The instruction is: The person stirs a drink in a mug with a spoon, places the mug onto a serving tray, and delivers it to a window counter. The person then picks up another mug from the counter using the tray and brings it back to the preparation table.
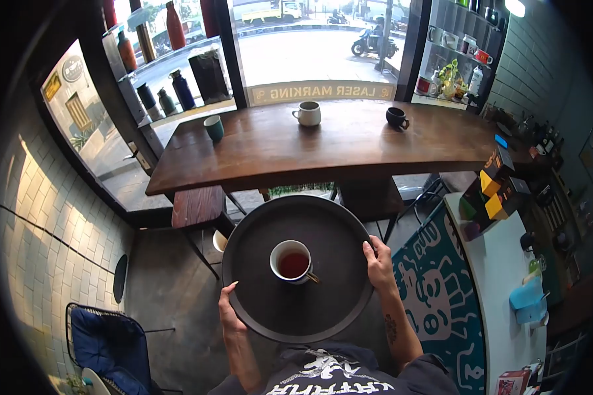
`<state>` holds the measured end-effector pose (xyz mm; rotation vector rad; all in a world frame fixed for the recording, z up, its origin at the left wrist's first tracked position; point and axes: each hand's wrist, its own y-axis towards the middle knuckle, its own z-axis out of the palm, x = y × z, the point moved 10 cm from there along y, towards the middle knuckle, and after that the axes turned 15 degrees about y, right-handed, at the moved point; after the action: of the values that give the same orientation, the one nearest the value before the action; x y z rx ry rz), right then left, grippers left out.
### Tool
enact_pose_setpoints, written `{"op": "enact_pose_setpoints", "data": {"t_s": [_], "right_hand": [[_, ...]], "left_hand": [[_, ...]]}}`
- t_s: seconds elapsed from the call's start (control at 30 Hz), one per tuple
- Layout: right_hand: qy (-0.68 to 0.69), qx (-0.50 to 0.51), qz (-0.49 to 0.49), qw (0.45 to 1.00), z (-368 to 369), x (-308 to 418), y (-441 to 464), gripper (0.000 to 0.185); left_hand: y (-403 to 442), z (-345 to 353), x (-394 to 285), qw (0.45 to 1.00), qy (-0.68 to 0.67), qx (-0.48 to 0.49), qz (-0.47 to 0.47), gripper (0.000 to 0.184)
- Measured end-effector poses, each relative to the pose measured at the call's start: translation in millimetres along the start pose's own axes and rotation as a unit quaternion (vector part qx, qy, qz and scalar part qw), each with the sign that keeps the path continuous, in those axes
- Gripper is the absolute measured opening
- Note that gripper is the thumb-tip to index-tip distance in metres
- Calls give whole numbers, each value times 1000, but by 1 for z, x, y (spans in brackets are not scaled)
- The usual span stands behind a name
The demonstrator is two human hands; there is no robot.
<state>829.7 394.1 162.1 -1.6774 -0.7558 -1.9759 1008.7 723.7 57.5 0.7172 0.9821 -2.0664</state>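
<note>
So the right hand (380, 265) and left hand (229, 311) clamp opposite rims of a round black tray (336, 250), thumbs up top, most fingers hidden underneath. The tray looks stiff and pretty light, so opposite rims seem the right spots to hold. The cup (291, 262) near its middle holds dark red liquid, probably breakable and spill-prone if tilted; its handle's the sensible grip. Beyond the tray there's a wooden table (349, 148).

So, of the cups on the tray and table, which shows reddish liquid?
The white cup on the round tray: dark red liquid shows in it. The green cup, pale mug and dark cup on the wooden table show none.
</note>
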Motion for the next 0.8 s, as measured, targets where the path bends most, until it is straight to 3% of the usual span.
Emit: {"op": "enact_pose_setpoints", "data": {"t_s": [0.33,0.5,0.57,0.63,0.67,0.73,0.8], "right_hand": [[3,-1,25,1000,46,-29,158,23],[-102,20,-27,994,71,-29,209,23],[-138,27,-53,989,80,-23,228,22],[-277,54,-12,959,87,-20,242,22],[-276,58,-11,959,89,-20,250,22],[-377,92,-15,922,95,-24,261,25],[-390,105,-21,915,96,-26,273,26]], "left_hand": [[145,42,-68,998,49,-6,38,25],[195,45,-76,999,-28,-22,20,30],[208,41,-84,998,7,-35,53,36],[207,52,-97,996,28,-46,76,37],[205,58,-105,993,57,-53,91,39],[206,64,-109,991,70,-78,79,38],[207,68,-112,989,81,-99,72,37]]}}
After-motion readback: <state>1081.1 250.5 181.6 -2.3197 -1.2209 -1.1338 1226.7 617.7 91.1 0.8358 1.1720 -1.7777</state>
